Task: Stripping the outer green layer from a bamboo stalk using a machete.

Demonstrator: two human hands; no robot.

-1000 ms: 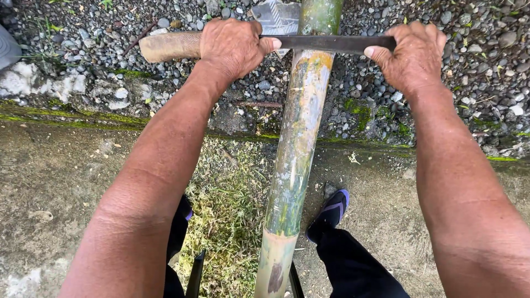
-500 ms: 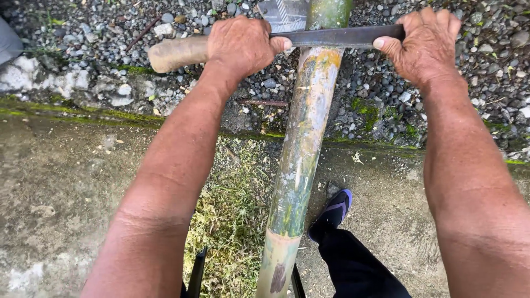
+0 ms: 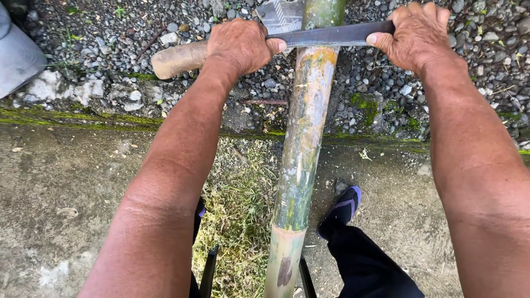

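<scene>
A long bamboo pole [image 3: 301, 149] runs from between my legs up toward the gravel, green and mottled with a paler scraped stretch near the top. A dark knife blade [image 3: 331, 35] lies crosswise on the pole. My left hand [image 3: 243, 45] grips the knife's wooden handle [image 3: 179, 58] left of the pole. My right hand [image 3: 414, 34] pinches the blade's far end on the right. Both arms are stretched forward.
Grey gravel [image 3: 386, 83] covers the ground at the top; a mossy concrete edge [image 3: 66, 118] crosses below it. Green shavings [image 3: 237, 221] lie on the concrete under the pole. My shoe [image 3: 341, 208] rests right of the pole. A grey object [image 3: 16, 55] sits at the far left.
Both hands and the blade have slid away from me along the pole, toward the top of the view.
</scene>
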